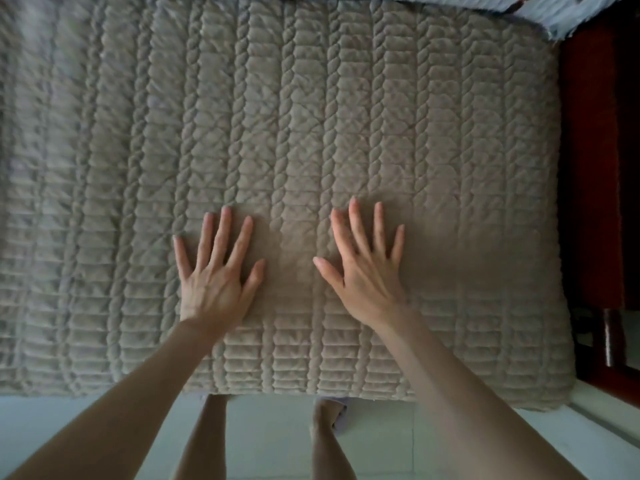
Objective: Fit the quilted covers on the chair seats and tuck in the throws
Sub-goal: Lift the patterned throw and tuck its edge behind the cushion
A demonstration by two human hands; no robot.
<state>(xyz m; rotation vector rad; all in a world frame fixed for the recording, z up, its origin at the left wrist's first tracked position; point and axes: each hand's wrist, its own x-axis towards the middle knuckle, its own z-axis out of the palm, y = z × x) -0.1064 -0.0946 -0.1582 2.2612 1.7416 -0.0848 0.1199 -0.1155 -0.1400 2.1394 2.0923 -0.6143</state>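
The taupe cover (311,116), quilted in braided ribs, lies spread flat. A pale blue throw (571,12) meets its far right corner.

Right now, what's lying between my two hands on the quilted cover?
Nothing but bare quilted cover: the head view shows only its stitched fabric between the left hand and the right hand, both spread flat.

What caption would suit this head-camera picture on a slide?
Both hands, left hand and right hand, lie spread flat on the beige quilted cover over a dark wooden chair frame.
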